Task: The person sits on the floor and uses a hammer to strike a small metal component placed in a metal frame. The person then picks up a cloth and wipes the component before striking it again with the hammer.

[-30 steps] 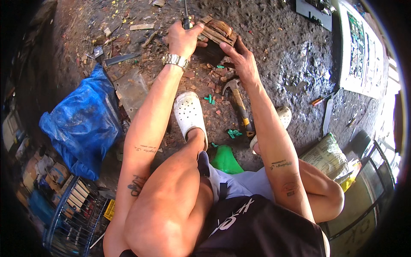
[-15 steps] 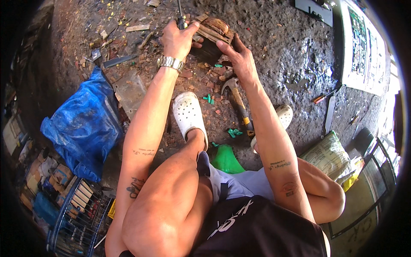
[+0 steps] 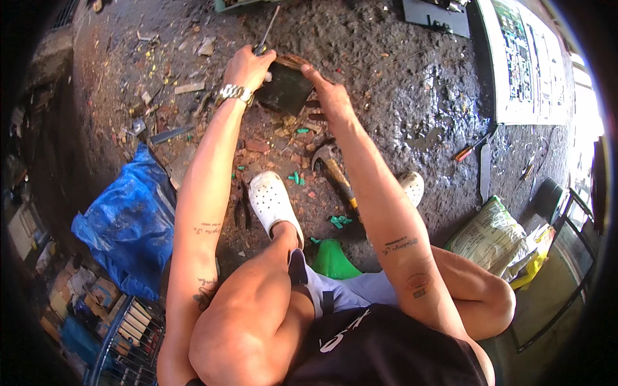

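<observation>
Both hands hold a dark, square-faced transformer [image 3: 283, 90] just above the ground; a strip of its copper winding shows along the far edge. My left hand [image 3: 246, 68] is closed at its left side, with a screwdriver [image 3: 268, 31] also in its grip, the thin shaft pointing away from me. On the opposite side my right hand [image 3: 333, 98] grips it, thumb on the far corner and fingers partly hidden below. A claw hammer [image 3: 335, 174] lies on the ground beneath my right forearm. Dark-handled pliers [image 3: 242, 207] rest beside my left shoe.
Wood chips and green scraps [image 3: 296, 177] litter the dirt floor. A blue tarp [image 3: 132, 222] lies left, above a blue wire basket [image 3: 125, 341]. At right are a panel with circuit boards [image 3: 524, 71], a red-handled screwdriver [image 3: 471, 149], a knife [image 3: 485, 174] and a sack [image 3: 483, 231].
The transformer has been tilted, so its dark flat face now shows instead of the copper winding and layered side. Both hands have shifted slightly left in the view, and the screwdriver leans more to the right.
</observation>
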`<state>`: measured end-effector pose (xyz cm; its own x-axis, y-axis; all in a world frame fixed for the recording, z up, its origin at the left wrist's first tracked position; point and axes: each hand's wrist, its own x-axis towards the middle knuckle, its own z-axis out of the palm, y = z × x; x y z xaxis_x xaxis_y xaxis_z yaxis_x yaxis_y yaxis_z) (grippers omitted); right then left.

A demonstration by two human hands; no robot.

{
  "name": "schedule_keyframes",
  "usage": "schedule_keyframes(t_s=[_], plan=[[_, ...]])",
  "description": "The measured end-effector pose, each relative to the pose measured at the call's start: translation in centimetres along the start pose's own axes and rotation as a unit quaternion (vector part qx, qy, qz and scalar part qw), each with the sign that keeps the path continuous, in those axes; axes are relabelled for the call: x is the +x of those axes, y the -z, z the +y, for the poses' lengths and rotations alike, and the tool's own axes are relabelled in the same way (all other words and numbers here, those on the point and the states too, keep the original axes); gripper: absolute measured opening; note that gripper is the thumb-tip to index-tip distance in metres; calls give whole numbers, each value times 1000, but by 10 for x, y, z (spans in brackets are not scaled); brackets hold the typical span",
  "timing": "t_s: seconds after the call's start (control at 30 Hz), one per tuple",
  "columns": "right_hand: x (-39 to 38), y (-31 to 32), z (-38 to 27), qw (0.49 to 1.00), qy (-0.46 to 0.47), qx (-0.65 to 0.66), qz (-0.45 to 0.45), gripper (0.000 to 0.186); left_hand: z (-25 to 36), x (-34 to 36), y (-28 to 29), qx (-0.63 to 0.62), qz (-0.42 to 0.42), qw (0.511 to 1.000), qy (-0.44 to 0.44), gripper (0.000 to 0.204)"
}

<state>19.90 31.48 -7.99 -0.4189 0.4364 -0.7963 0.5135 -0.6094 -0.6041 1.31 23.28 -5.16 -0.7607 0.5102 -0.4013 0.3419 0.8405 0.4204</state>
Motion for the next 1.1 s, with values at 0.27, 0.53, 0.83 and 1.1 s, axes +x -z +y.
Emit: schedule_keyframes(t_s=[0.27, 0.53, 0.83, 1.1], plan=[[-6, 3, 8, 999, 2, 41, -30, 98, -11, -13, 6, -83, -1, 996, -8, 59], [-31, 9, 4, 987, 23, -23, -157, 90, -54, -91, -23, -255, 154, 951, 80, 50], [-41, 16, 44, 929, 228, -189, -222, 84, -84, -179, -35, -388, 134, 893, 185, 49], [-32, 20, 39, 941, 148, -171, -252, 81, -86, -178, -28, -368, 136, 904, 172, 52]])
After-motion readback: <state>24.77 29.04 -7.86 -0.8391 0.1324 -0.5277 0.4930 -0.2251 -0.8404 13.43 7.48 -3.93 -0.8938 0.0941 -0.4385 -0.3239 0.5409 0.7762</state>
